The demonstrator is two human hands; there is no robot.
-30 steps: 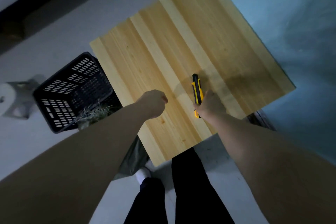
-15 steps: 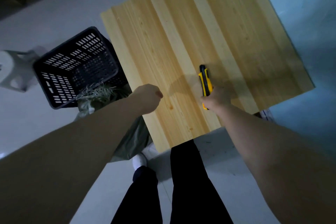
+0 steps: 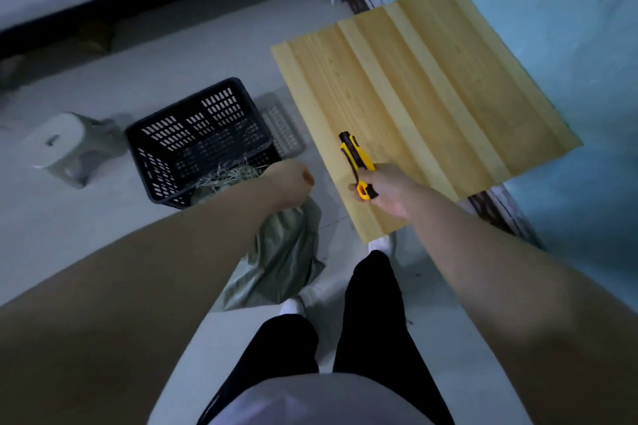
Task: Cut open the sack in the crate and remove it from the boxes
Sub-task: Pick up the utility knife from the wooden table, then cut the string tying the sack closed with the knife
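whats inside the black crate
Frayed pale fibres show at the crate's near corner, by the green sack. The left hand covers what lies beside them.

Left hand (image 3: 288,185): mid-frame, fingers curled in a fist — forearm enters from lower left.
Right hand (image 3: 390,191): right of centre, gripping utility knife (image 3: 355,157) — arm outstretched.

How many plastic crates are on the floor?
2: a black crate left of the wooden table, and a pale slotted one between them, partly hidden.
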